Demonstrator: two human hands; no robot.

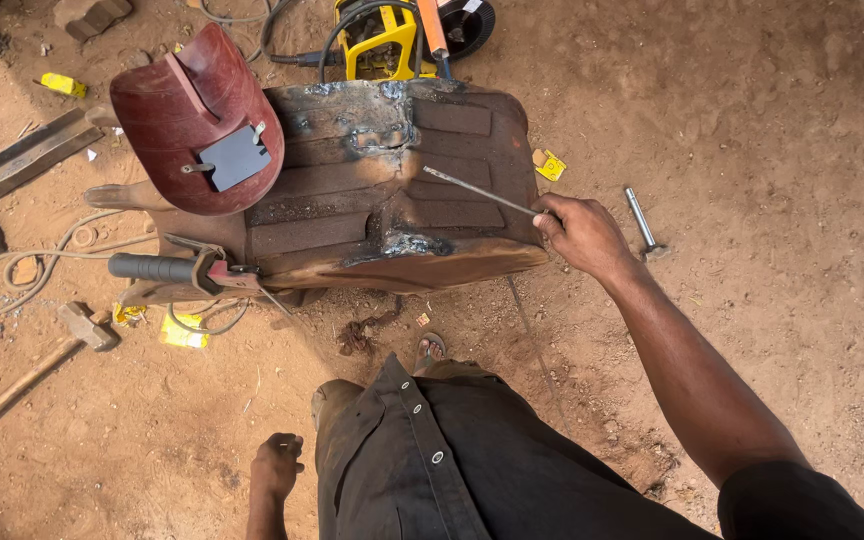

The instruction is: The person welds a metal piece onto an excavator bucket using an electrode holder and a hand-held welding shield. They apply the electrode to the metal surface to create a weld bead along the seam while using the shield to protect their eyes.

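Two hands: right hand (pixel 580 232) pinching thin rod (pixel 477 191) over scorched block (pixel 392 190); left hand (pixel 277 465) loosely curled, empty.

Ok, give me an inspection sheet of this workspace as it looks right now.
Surface: bare dirt ground, dusty and scuffed.
Job's things: rusty welded metal piece; thin welding rod lying across it; electrode holder resting at its left edge; red welding mask on top.
Clutter: hammers, metal bar, yellow scraps.
Hands: right hand pinches the rod's end; left hand hangs empty, fingers curled.
Cables: pale cord looping at left; dark leads to the yellow welding machine.
Surroundings: nothing seen beyond dirt.
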